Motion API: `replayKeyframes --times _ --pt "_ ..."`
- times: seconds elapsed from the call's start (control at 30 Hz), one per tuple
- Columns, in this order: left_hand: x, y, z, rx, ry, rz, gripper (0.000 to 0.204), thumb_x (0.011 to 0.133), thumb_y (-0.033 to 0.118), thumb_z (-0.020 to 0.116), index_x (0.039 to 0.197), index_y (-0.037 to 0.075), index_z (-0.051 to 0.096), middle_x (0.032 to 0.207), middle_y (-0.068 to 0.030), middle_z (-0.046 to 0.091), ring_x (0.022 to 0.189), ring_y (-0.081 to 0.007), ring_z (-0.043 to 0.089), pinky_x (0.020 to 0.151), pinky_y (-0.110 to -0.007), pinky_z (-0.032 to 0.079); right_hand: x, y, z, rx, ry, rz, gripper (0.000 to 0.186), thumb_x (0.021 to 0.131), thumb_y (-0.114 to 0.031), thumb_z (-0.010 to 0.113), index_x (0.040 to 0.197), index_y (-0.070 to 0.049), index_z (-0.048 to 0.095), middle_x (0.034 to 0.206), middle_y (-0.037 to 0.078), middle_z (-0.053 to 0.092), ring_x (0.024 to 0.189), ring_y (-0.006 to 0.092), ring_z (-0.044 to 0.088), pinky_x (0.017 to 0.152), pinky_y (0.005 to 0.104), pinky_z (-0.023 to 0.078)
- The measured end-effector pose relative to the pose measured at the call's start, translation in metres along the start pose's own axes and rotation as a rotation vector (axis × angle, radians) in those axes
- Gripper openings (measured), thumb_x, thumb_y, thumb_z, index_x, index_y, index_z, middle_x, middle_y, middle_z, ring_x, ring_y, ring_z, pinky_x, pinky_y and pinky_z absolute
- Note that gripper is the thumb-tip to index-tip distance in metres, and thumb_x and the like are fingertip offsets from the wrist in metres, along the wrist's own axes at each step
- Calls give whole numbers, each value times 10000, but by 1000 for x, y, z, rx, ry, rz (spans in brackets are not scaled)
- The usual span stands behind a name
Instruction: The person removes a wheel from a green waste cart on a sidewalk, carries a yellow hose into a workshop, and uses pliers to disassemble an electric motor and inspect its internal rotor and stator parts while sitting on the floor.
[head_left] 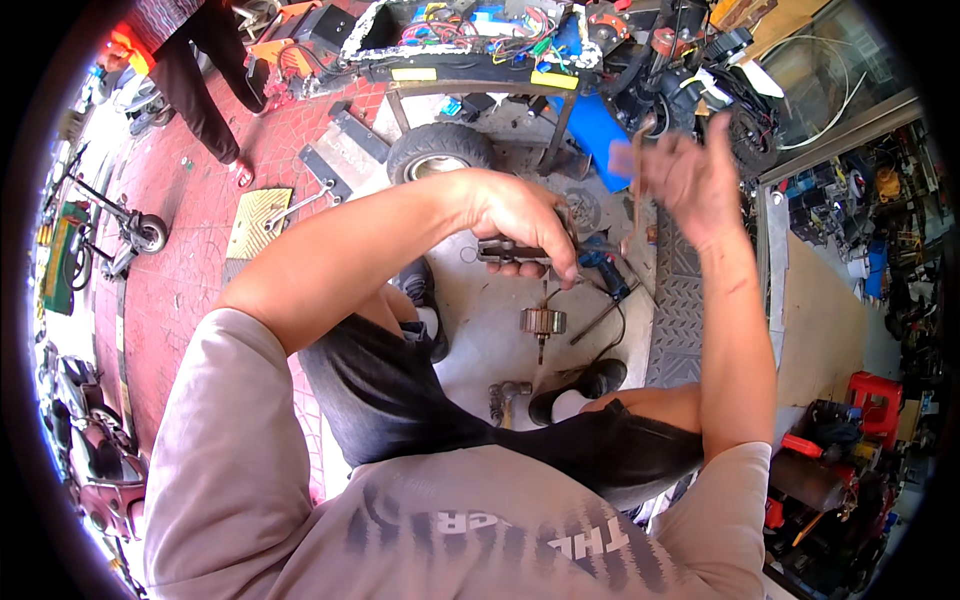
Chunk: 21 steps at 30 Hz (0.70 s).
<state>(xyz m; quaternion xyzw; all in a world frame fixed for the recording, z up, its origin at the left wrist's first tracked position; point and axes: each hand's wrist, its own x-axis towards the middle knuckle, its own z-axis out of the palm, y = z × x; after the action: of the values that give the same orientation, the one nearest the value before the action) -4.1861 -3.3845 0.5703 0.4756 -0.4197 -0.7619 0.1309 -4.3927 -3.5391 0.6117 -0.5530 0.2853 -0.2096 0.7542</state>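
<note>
My left hand [518,222] is closed around a dark metal tool that looks like pliers [503,250], its handles pointing left. To the right, my raised right hand [690,185] is blurred by motion, with its thumb stretched up and away from the fingers. A thin brownish strand [637,190] runs down beside its fingertips; whether it touches them is unclear. Below my left hand, a motor armature [543,320] with a shaft lies on the floor between my feet. A blue power tool [606,272] with a dark cord is just beyond it.
A hammer [508,398] lies near my shoes. Ahead are a tire [438,153] and a metal stand heaped with wires [480,72]. Wrenches [292,207] rest on a yellow block [258,232] at left. A person [200,75] stands at far left; cluttered shelves [850,200] line the right.
</note>
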Motion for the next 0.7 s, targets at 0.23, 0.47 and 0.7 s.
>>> replayKeyframes --times 0.23,0.47,0.7 --pt "-16 12 -29 -93 288 87 215 904 231 761 1007 43 758 631 -49 600 469 -166 575 396 -315 470 -55 -27 -4 -11 -224 40 940 867 -966 185 884 -94 535 949 256 757 931 352 739 589 265 424" --pt "-4 14 6 -20 -19 102 219 896 185 777 1035 16 771 626 -61 606 467 -150 578 393 -300 468 -2 -10 -5 51 109 -72 914 893 -931 277 1005 -76 579 1048 249 745 976 329 725 736 356 450" --pt "-10 12 -21 -18 347 52 205 867 208 796 988 45 770 633 -58 608 459 -164 581 388 -313 471 -67 -34 -28 34 -378 68 931 839 -990 190 834 -106 484 937 271 757 938 363 771 604 285 430"
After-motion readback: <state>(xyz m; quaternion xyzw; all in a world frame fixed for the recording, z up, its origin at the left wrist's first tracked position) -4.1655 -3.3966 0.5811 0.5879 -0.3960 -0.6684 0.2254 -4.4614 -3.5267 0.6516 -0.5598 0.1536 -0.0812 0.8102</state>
